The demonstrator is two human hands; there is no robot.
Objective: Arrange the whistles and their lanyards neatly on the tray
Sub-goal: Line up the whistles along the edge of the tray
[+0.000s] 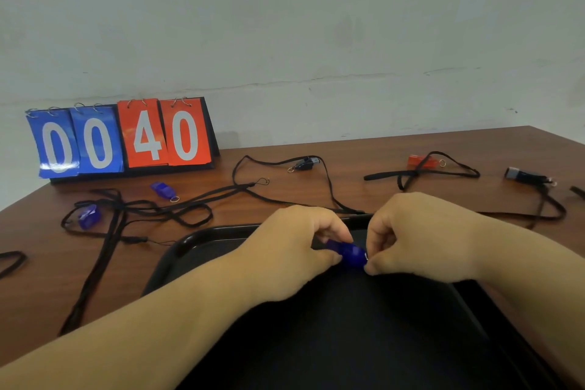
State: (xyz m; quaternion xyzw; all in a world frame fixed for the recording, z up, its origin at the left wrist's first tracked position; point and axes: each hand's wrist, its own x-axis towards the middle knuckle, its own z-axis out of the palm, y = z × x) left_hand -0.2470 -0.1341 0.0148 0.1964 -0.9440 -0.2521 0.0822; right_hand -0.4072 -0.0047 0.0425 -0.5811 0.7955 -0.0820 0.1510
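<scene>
Along the back of the room runs a pale, scuffed wall point(316, 25) with a cracked seam low down, and a brown wood-grain table point(380, 149) is pushed up against it. At the table's far left stands a flip scoreboard point(123, 139), two blue cards and two orange-red ones, reading 00 and 40.

A black tray point(190, 237) sits at the near edge, right in front of the person. Both bare hands meet over its far end. The left hand point(294, 247) has its fingers curled round one end of a blue whistle point(349, 253), and the right hand point(408, 237) pinches the other end between thumb and fingertips. The whistle is held just above the tray floor; from where I stand I can't tell whether a cord is clipped to it.

Everything else lies loose on the wood beyond the tray. To the left is a tangle of black lanyards point(142, 209), with a second blue whistle point(89, 215) at its edge and a third blue whistle point(163, 190) just in front of the scoreboard. Near the middle, a black whistle point(304, 164) lies on its looped cord. Further right, a red whistle point(422, 161) rests against a flattened black lanyard point(443, 172), and near the right edge lies a grey-and-black whistle point(525, 175).
</scene>
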